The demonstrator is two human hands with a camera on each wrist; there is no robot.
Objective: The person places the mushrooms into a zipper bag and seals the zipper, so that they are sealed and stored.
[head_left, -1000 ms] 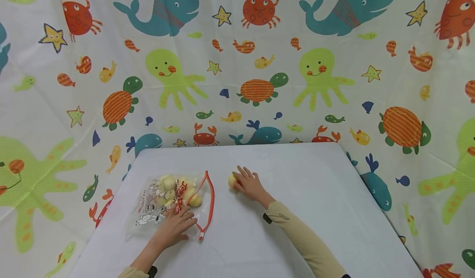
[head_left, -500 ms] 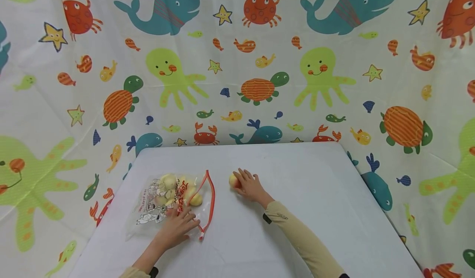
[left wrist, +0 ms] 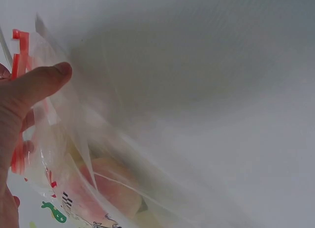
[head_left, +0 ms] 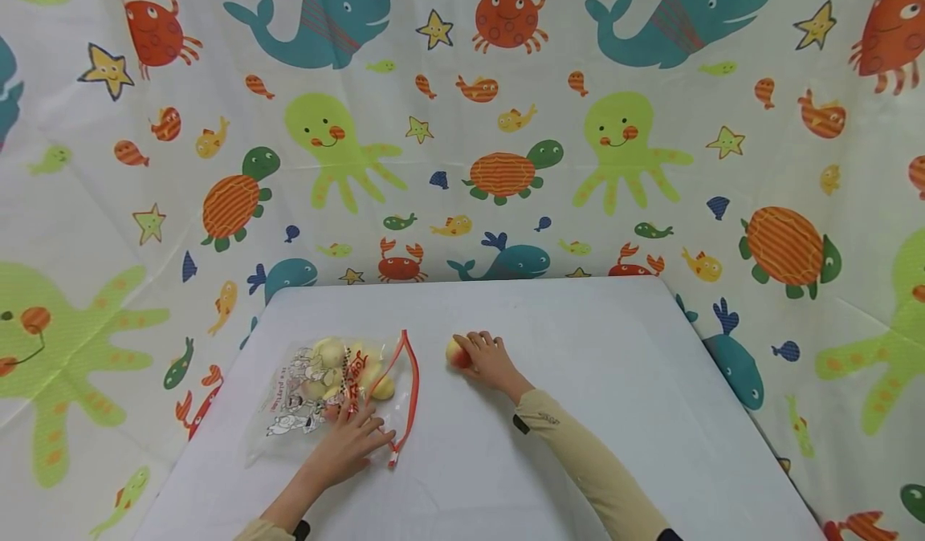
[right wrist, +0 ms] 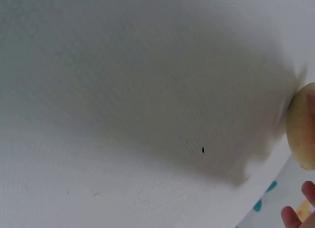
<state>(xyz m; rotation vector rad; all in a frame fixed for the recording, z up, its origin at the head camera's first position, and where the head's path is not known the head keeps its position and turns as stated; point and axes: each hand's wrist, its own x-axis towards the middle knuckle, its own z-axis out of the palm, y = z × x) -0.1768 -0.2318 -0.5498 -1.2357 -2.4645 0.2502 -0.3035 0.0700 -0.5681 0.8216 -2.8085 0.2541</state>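
A clear zip bag (head_left: 328, 388) with a red zip strip and cartoon print lies on the white table (head_left: 578, 348), with several yellow-pink fruits inside. My left hand (head_left: 350, 441) rests flat on the bag's near edge, and the left wrist view shows its thumb (left wrist: 42, 82) on the plastic (left wrist: 98, 154). To the right of the bag's mouth, my right hand (head_left: 486, 358) curls its fingers round a loose yellow-red fruit (head_left: 455, 353) on the table. The right wrist view shows that fruit (right wrist: 301, 127) at the frame's right edge.
A curtain (head_left: 462, 124) printed with sea animals surrounds the table at the back and both sides. The bag's red zip mouth (head_left: 410, 388) stands open toward the right hand.
My right hand's fingers have closed round the fruit, which has turned so its red side shows. The left hand has barely shifted on the bag.
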